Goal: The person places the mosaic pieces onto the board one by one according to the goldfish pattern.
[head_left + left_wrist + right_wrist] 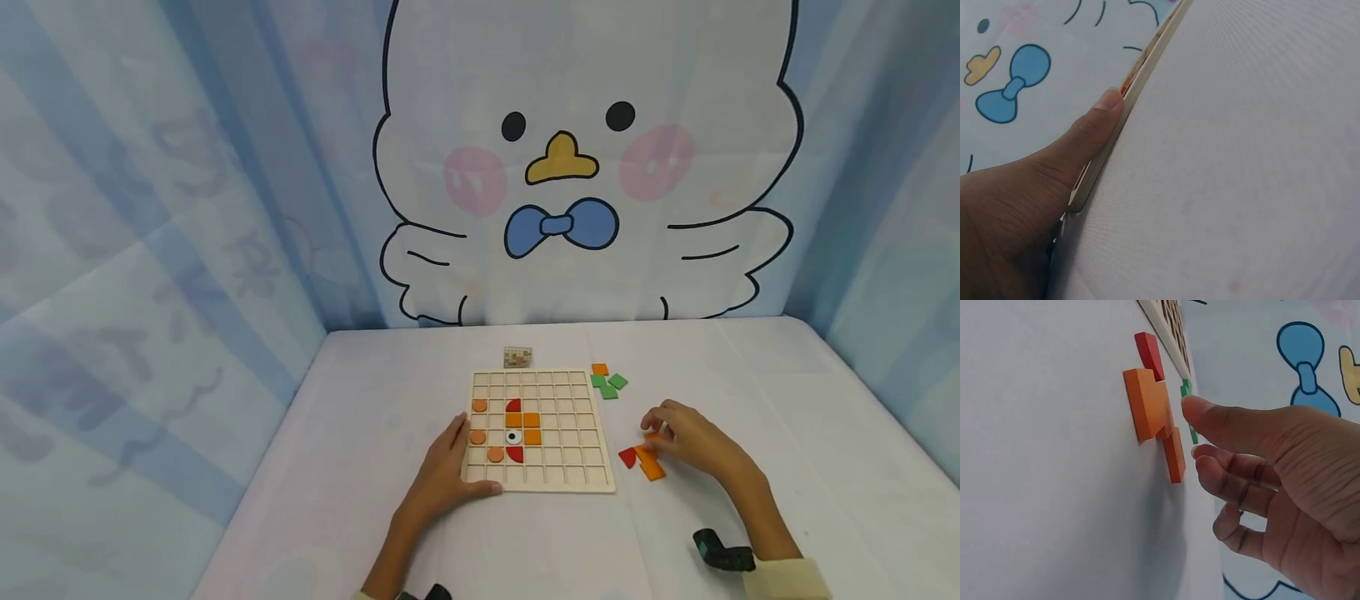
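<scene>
Behind the white table hangs a pale blue backdrop bearing a large white cartoon in black outline: two black eyes, pink cheeks, a yellow beak and, just below it, a blue bow tie. A left curtain, crossed by diagonal blue bands, and a right curtain, also bluish, flank the table.

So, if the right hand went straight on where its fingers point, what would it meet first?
Most likely the loose orange pieces in front of the right hand, though the gap's depth is hard to judge.
</scene>
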Available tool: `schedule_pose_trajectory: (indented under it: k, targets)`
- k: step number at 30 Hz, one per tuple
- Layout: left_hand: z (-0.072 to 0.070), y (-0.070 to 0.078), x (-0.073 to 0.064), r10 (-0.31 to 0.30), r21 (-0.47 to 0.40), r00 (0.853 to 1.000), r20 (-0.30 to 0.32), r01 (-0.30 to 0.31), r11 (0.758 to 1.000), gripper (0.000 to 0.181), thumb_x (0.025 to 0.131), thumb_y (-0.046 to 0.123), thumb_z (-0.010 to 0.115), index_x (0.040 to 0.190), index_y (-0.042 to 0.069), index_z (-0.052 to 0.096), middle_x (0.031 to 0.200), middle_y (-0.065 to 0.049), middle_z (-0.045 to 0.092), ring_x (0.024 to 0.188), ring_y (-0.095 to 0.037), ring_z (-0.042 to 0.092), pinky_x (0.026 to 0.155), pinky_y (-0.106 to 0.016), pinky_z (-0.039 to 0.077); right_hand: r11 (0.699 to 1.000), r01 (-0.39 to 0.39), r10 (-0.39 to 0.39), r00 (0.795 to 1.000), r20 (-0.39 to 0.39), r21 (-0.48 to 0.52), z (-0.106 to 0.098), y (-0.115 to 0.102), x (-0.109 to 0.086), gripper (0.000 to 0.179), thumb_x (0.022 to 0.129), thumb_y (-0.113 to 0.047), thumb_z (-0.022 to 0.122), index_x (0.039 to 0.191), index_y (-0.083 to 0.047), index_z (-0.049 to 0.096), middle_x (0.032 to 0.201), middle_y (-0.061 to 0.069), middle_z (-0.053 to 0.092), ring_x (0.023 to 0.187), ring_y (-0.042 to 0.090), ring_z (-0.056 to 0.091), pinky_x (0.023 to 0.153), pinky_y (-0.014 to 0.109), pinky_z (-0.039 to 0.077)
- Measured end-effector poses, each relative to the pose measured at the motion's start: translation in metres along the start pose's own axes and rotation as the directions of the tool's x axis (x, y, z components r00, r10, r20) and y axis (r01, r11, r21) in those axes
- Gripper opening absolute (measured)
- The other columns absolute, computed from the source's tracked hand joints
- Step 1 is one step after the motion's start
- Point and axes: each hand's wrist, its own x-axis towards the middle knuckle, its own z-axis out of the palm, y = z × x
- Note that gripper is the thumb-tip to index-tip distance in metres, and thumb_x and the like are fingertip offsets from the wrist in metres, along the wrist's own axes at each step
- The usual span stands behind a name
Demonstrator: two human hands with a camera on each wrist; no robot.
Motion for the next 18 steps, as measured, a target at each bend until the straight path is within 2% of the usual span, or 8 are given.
schedule_pose_trajectory:
  k: [11,18]
  targets:
    - [-0.001,0.003,-0.001,-0.007,-0.001,1.0,-0.003,0.007,1.0,0.122,0.067,0.071,0.074,0.156,0.009,0.02,0.164,-0.01,0.016,0.148,-0.033,0.025,0.117,-0.052,0.029,0.999,0.041,-0.041,0.999,-0.019,-0.02,0.005,0.011,-0.001,0.018,0.082,-0.017,0.079,0.094,-0.009,0.069,0.085,0.001,0.055,0.074,0.013,0.049,0.066,0.022,0.052]
    - [-0.002,0.004,-0.002,-0.016,0.0,1.0,0.004,0.016,1.0,0.121,0.067,0.071,0.074,0.156,0.009,0.02,0.164,-0.01,0.016,0.148,-0.033,0.024,0.117,-0.052,0.029,0.999,0.029,-0.03,0.999,-0.024,-0.035,0.006,0.013,-0.003,0.015,0.082,-0.013,0.078,0.095,-0.01,0.07,0.086,0.002,0.057,0.075,0.013,0.05,0.068,0.023,0.053]
